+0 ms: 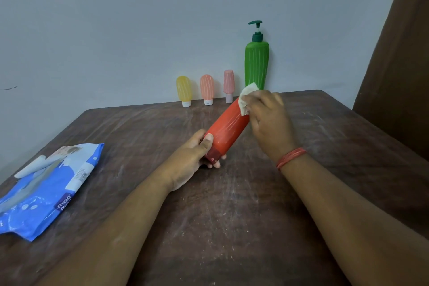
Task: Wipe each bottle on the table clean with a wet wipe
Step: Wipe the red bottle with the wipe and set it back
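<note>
Dark brown wooden table (232, 216) fills lower frame, surface scuffed w/ pale streaks. Grey-blue wall (116, 30) spans the top, small dark mark at far left. Brown curtain (399, 65) hangs along right edge.

The wipes pack (46, 190) runs off the left edge; its print is partly unreadable.

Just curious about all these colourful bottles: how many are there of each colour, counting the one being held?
Red bottle, held in the left hand and wiped by the right hand: 1
Green pump bottle: 1
Yellow bottle: 1
Orange bottle: 1
Pink bottle: 1
Total: 5 bottles
</note>
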`<state>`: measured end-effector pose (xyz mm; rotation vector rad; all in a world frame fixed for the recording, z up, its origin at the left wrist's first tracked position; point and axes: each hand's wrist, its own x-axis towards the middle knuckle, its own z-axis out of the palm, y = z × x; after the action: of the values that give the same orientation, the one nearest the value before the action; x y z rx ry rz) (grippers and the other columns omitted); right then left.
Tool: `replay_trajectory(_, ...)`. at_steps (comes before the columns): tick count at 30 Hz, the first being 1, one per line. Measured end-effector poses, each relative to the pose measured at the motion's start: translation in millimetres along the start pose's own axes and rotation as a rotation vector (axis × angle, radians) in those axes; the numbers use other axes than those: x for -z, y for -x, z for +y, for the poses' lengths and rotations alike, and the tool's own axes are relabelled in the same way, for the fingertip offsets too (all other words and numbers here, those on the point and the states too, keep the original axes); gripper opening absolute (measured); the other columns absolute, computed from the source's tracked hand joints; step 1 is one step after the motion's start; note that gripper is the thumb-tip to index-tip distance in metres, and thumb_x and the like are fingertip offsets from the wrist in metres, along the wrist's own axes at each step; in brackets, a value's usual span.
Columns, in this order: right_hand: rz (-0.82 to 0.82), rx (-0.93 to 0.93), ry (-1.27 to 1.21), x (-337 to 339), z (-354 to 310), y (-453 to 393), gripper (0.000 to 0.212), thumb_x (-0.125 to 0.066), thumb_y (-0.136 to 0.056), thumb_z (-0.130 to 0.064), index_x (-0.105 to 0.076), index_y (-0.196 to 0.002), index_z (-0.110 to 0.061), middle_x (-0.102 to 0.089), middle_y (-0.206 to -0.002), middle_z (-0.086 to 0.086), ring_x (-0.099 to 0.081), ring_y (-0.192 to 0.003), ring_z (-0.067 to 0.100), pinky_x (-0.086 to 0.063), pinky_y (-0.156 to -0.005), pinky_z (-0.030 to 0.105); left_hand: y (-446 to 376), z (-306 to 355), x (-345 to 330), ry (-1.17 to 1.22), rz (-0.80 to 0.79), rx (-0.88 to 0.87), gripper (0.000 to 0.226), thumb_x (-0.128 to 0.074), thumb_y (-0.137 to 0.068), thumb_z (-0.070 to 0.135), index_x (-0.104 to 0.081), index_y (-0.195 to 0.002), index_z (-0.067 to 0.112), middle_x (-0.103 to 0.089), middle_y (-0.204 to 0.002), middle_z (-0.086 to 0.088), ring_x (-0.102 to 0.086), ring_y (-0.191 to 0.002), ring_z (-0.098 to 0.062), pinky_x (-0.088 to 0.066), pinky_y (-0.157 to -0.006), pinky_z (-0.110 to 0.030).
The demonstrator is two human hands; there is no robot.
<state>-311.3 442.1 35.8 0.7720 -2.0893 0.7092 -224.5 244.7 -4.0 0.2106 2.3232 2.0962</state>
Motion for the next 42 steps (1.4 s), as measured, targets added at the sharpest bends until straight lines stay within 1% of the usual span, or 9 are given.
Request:
replay_trajectory(4, -0.165, 0.326, -0.043, -10.1, -16.7, 9.6, 0.028, -0.064, -0.082, 0.005, -0.072, -0.107, -0.003, -0.068, -0.109, 0.011, -0.058, -0.098, 0.030, -0.049, -0.086, 0.037, -1.5, 0.7, 3.2, 0.025, -0.001, 0.036, 0.051, -0.061, -0.091, 0.041, -0.045, -0.136, 0.025, -0.072, -0.105, -0.011, -0.066, -0.088, -0.020, -0.049, -0.082, -0.033)
replay_trajectory(9, -0.043, 0.046, -0.046, -9.0, -3.4, -2.3, 0.025, -0.057, -0.085, 0.005, -0.070, -0.104, -0.004, -0.064, -0.111, 0.011, -0.056, -0.103, 0.029, -0.049, -0.087, 0.042, -1.8, -0.5, 3.9, -0.194, -0.007, 0.053, 0.044, -0.065, -0.089, 0.038, -0.044, -0.128, 0.036, -0.076, -0.094, 0.000, -0.070, -0.096, -0.026, -0.055, -0.090, -0.035)
replay_trajectory(14, -0.263, 0.434, -0.119, -16.0, -25.2, 14.5, 0.024, -0.061, -0.081, 0.002, -0.070, -0.102, -0.007, -0.065, -0.109, 0.006, -0.057, -0.102, 0.024, -0.050, -0.087, 0.035, -3.4, -1.6, 3.9, -0.124, 0.042, 0.014, 0.040, -0.064, -0.094, 0.024, -0.047, -0.130, 0.026, -0.071, -0.098, -0.009, -0.069, -0.087, -0.018, -0.055, -0.084, -0.034)
replay_trajectory(18, -0.138, 0.261, -0.144, -15.1, -18.9, 3.5, 0.021, -0.061, -0.079, 0.003, -0.071, -0.094, -0.008, -0.064, -0.103, 0.006, -0.058, -0.097, 0.025, -0.051, -0.083, 0.039, -2.8, -2.8, 5.0, -0.216, 0.043, 0.047, 0.041, -0.065, -0.093, 0.029, -0.045, -0.128, 0.031, -0.075, -0.089, -0.004, -0.069, -0.084, -0.014, -0.055, -0.081, -0.029)
replay_trajectory(22, -0.321, 0.478, -0.140, -19.0, -31.1, 17.6, 0.027, -0.063, -0.080, -0.004, -0.072, -0.106, -0.011, -0.063, -0.101, 0.007, -0.060, -0.095, 0.026, -0.051, -0.077, 0.033, -3.2, -4.0, 3.7, -0.170, 0.062, 0.010, 0.032, -0.061, -0.099, 0.014, -0.048, -0.127, 0.019, -0.074, -0.091, -0.002, -0.068, -0.086, -0.016, -0.054, -0.082, -0.035)
replay_trajectory(27, -0.183, 0.200, -0.066, -13.2, -18.7, 7.8, 0.025, -0.065, -0.084, -0.001, -0.068, -0.106, -0.013, -0.058, -0.102, 0.005, -0.053, -0.092, 0.017, -0.053, -0.077, 0.036, -3.3, -3.2, 3.8, -0.261, 0.072, 0.070, 0.039, -0.064, -0.096, 0.026, -0.046, -0.130, 0.027, -0.076, -0.091, -0.004, -0.070, -0.086, -0.014, -0.055, -0.089, -0.036)
replay_trajectory(31, -0.340, 0.405, -0.083, -17.6, -35.6, 18.5, 0.035, -0.065, -0.078, -0.004, -0.068, -0.111, -0.015, -0.060, -0.102, 0.004, -0.058, -0.091, 0.023, -0.049, -0.073, 0.028, -2.7, -3.3, 1.8, -0.137, 0.086, 0.013, 0.035, -0.061, -0.099, 0.010, -0.050, -0.132, 0.016, -0.072, -0.091, -0.003, -0.067, -0.082, -0.011, -0.054, -0.078, -0.025)
replay_trajectory(39, -0.329, 0.422, -0.116, -19.0, -30.6, 18.0, 0.041, -0.060, -0.075, 0.007, -0.069, -0.111, -0.010, -0.066, -0.107, 0.006, -0.058, -0.103, 0.021, -0.049, -0.082, 0.028, -2.2, -1.0, 4.3, 0.200, 0.100, 0.031, 0.026, -0.057, -0.100, 0.001, -0.053, -0.125, 0.003, -0.072, -0.096, -0.007, -0.065, -0.078, -0.019, -0.052, -0.070, -0.027)
replay_trajectory(42, -0.235, 0.247, -0.137, -17.8, -18.1, 9.8, 0.037, -0.062, -0.077, 0.010, -0.070, -0.110, -0.005, -0.066, -0.104, 0.013, -0.064, -0.097, 0.030, -0.056, -0.083, 0.039, -0.4, -0.3, 7.0, 0.281, 0.051, 0.047, 0.031, -0.053, -0.100, -0.001, -0.050, -0.131, 0.000, -0.069, -0.102, -0.017, -0.064, -0.079, -0.020, -0.052, -0.069, -0.026)
